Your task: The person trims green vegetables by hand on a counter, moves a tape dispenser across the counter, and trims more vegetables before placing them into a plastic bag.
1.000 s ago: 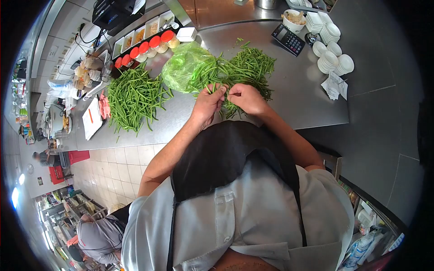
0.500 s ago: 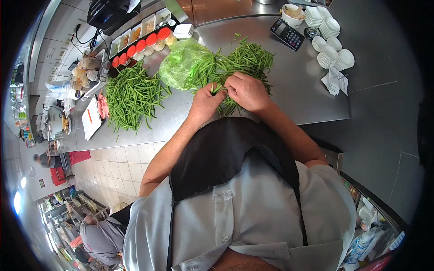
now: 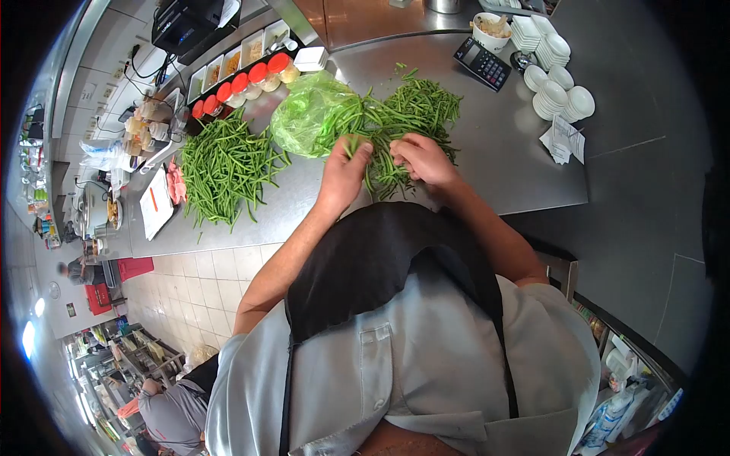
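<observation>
My left hand [image 3: 347,173] is closed on green beans, whose ends show between thumb and fingers. A short gap to the right, my right hand [image 3: 427,159] is closed with its fingers curled in; whatever lies inside it is hidden. Both hands are over the near side of a heap of green beans [image 3: 423,106] on the steel counter [image 3: 494,171]. A green-tinted plastic bag [image 3: 308,114] touches the heap's left side, with beans spilling at its mouth. Farther left lies a second, looser pile of green beans [image 3: 228,167].
Red-lidded jars [image 3: 258,74] line the back left, beside a row of ingredient trays [image 3: 233,61]. A calculator [image 3: 482,63], a paper tub [image 3: 491,32] and stacked white dishes [image 3: 550,100] stand at the right. Another person [image 3: 173,414] is behind at lower left.
My hands, together half a second ago, have moved apart. The right has shifted slightly right and its fingers have curled in; the left still grips green beans.
</observation>
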A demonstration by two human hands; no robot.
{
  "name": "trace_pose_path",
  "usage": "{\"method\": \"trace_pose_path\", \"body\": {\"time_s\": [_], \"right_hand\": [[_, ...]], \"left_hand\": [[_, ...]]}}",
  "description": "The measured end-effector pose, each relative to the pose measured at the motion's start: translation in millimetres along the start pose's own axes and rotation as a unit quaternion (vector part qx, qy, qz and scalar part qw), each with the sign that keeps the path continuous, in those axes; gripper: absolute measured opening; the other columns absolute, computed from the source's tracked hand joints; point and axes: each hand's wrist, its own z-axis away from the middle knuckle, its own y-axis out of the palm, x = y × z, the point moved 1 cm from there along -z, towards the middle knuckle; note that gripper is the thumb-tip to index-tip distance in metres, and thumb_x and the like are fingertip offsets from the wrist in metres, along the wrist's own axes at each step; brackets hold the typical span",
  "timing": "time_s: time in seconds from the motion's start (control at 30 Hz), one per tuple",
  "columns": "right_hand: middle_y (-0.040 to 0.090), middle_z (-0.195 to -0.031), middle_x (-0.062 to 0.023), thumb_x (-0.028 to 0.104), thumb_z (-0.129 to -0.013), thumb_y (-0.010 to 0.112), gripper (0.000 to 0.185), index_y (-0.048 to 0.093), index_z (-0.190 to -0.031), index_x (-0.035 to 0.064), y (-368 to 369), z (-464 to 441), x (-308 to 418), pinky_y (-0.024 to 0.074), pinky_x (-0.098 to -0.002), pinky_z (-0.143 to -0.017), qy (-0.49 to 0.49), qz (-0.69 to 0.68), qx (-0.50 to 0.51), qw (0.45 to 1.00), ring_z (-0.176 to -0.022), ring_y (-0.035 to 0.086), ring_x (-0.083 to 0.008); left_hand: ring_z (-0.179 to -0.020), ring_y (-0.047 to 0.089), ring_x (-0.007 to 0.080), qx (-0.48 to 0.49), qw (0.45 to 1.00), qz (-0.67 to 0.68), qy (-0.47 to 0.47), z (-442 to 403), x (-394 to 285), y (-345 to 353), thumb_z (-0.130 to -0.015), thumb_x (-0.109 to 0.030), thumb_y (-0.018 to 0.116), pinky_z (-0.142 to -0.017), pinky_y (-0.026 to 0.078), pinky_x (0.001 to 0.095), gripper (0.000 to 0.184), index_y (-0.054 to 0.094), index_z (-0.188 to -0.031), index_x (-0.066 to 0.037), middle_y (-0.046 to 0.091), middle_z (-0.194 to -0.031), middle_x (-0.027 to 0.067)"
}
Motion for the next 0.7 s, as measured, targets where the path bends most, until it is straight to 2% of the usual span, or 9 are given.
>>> {"method": "trace_pose_path", "body": {"time_s": [0.03, 0.07, 0.1, 0.2, 0.3, 0.5, 0.57, 0.67, 0.7], "right_hand": [[0.068, -0.086, -0.0048, 0.024, -0.1, 0.067, 0.023, 0.07, -0.098, 0.0008, -1.2, -1.4, -3.5, 0.0485, -0.0306, -0.062, -0.068, 0.061, -0.002, 0.996, -0.072, 0.059, -0.0125], [0.07, -0.089, -0.0059, 0.024, -0.101, 0.067, 0.024, 0.071, -0.101, -0.0006, -2.2, -3.8, -11.3, 0.0513, -0.0316, -0.067, -0.135, 0.122, -0.005, 0.983, -0.076, 0.062, -0.0138], [0.072, -0.091, -0.0071, 0.023, -0.101, 0.068, 0.026, 0.072, -0.105, -0.002, -1.4, -3.7, -12.5, 0.0541, -0.0326, -0.073, -0.201, 0.183, -0.007, 0.962, -0.08, 0.065, -0.015], [0.076, -0.099, -0.0098, 0.022, -0.101, 0.069, 0.029, 0.073, -0.113, -0.0032, 3.6, -2.6, -17.3, 0.0547, -0.0341, -0.088, -0.169, 0.151, 0.039, 0.973, -0.092, 0.069, -0.0167], [0.077, -0.099, -0.011, 0.022, -0.1, 0.069, 0.027, 0.074, -0.113, -0.0016, 9.5, -0.9, -13.9, 0.0549, -0.0334, -0.087, -0.162, 0.197, 0.054, 0.965, -0.093, 0.069, -0.0157], [0.073, -0.087, -0.0086, 0.014, -0.094, 0.07, 0.016, 0.07, -0.099, -0.0014, 13.2, -2.9, -18.3, 0.0534, -0.0343, -0.074, -0.199, 0.192, 0.021, 0.961, -0.08, 0.066, -0.0145], [0.071, -0.084, -0.0075, 0.012, -0.094, 0.068, 0.013, 0.069, -0.097, -0.0008, 15.1, 2.2, -10.8, 0.0524, -0.0342, -0.072, -0.205, 0.231, 0.001, 0.951, -0.078, 0.063, -0.0136], [0.068, -0.081, -0.0064, 0.011, -0.093, 0.066, 0.011, 0.067, -0.094, 0.0002, 15.4, 5.3, -4.2, 0.0509, -0.0336, -0.069, -0.217, 0.199, -0.019, 0.955, -0.075, 0.06, -0.013], [0.068, -0.08, -0.0064, 0.011, -0.093, 0.066, 0.011, 0.067, -0.094, 0.0005, 14.3, 5.5, -1.3, 0.0507, -0.0332, -0.069, -0.217, 0.198, 0.009, 0.956, -0.074, 0.06, -0.0129]], "left_hand": [[-0.067, 0.052, 0.0088, -0.019, 0.993, 0.102, -0.064, -1.3, 0.4, -1.2, -0.11, -0.018, 0.059, -0.058, 0.042, 0.0267, 0.01, 0.061, -0.113, -0.009, 0.062, -0.084, -0.0003], [-0.061, 0.044, 0.0059, -0.066, 0.985, 0.134, -0.088, -2.6, 1.1, 0.4, -0.111, -0.018, 0.057, -0.055, 0.034, 0.0243, 0.006, 0.058, -0.113, -0.012, 0.061, -0.082, -0.0006], [-0.061, 0.044, 0.0061, -0.066, 0.983, 0.147, -0.087, -2.7, 2.7, -1.3, -0.111, -0.018, 0.057, -0.055, 0.035, 0.0244, 0.006, 0.059, -0.113, -0.012, 0.062, -0.082, -0.0006], [-0.062, 0.046, 0.0063, -0.064, 0.98, 0.167, -0.083, -5.9, 6.5, -4.9, -0.111, -0.018, 0.057, -0.055, 0.036, 0.0248, 0.006, 0.06, -0.114, -0.013, 0.064, -0.084, -0.0005], [-0.062, 0.045, 0.0063, -0.064, 0.981, 0.165, -0.073, -3.6, 5.7, -1.5, -0.111, -0.017, 0.057, -0.055, 0.035, 0.0249, 0.006, 0.06, -0.114, -0.012, 0.066, -0.085, 0.0001], [-0.062, 0.047, 0.0066, -0.033, 0.977, 0.192, -0.085, 0.0, 4.4, -3.1, -0.11, -0.016, 0.059, -0.055, 0.036, 0.0246, 0.006, 0.061, -0.111, -0.01, 0.069, -0.088, 0.0034], [-0.063, 0.05, 0.0074, -0.025, 0.969, 0.229, -0.095, 0.9, 9.3, -4.6, -0.11, -0.017, 0.059, -0.055, 0.039, 0.0249, 0.008, 0.062, -0.111, -0.01, 0.069, -0.088, 0.0044], [-0.066, 0.053, 0.0091, 0.004, 0.945, 0.296, -0.137, 2.6, 5.9, -4.9, -0.11, -0.017, 0.06, -0.056, 0.042, 0.0258, 0.009, 0.062, -0.113, -0.009, 0.069, -0.09, 0.0059], [-0.067, 0.054, 0.0098, 0.019, 0.934, 0.32, -0.155, 3.7, 3.0, -3.9, -0.11, -0.017, 0.06, -0.056, 0.043, 0.0261, 0.01, 0.062, -0.113, -0.008, 0.07, -0.091, 0.0064]]}}
